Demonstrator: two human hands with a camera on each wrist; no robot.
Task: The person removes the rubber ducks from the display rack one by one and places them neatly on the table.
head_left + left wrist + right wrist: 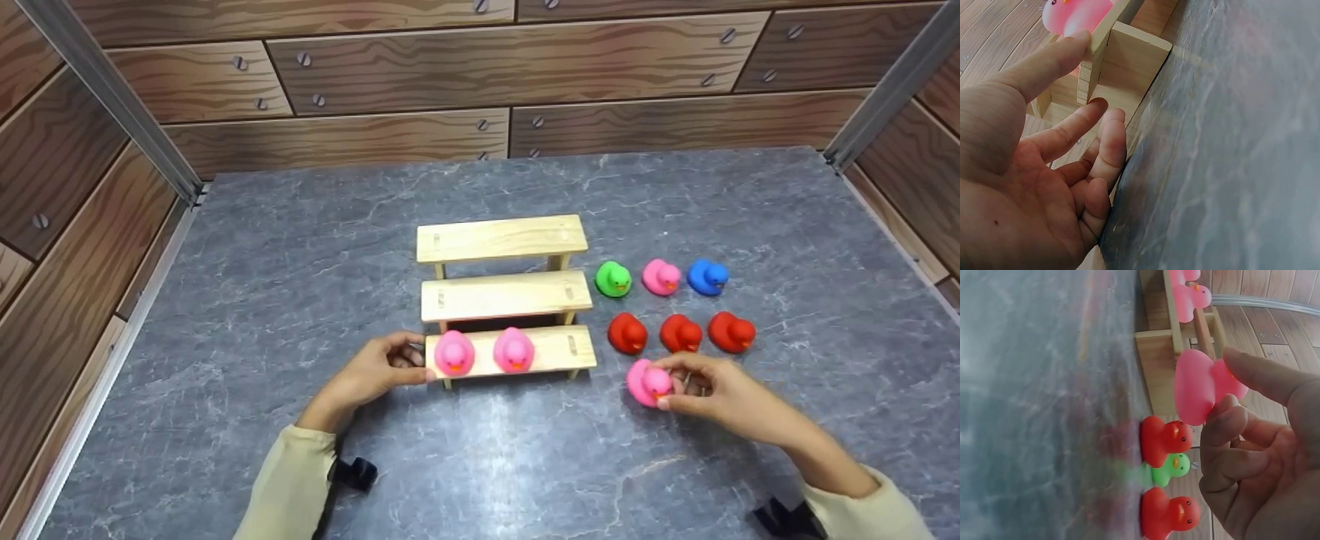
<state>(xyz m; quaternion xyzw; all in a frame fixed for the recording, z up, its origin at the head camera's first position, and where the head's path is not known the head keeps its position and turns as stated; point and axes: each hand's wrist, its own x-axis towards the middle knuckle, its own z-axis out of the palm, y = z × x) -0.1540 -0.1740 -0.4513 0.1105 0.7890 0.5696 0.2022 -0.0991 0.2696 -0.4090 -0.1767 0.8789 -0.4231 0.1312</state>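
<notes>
A pink rubber duck point(646, 382) is pinched between thumb and fingers of my right hand point(720, 394), held off the table in the right wrist view. At the left end of a three-step wooden stand point(502, 292), my left hand point(382, 367) grips the lowest step's edge, thumb on top and index finger below. Two pink ducks, a left one point(454, 354) and a right one point(514, 350), sit upright on that lowest step, facing me. The upper two steps bear nothing.
Right of the stand is a back row: a green duck point(613, 279), a pink duck point(661, 277) and a blue duck point(708, 277). Before it are three red ducks, the nearest to the stand point(627, 333) at left. Wood-patterned walls point(502, 67) enclose the grey marbled table point(300, 247).
</notes>
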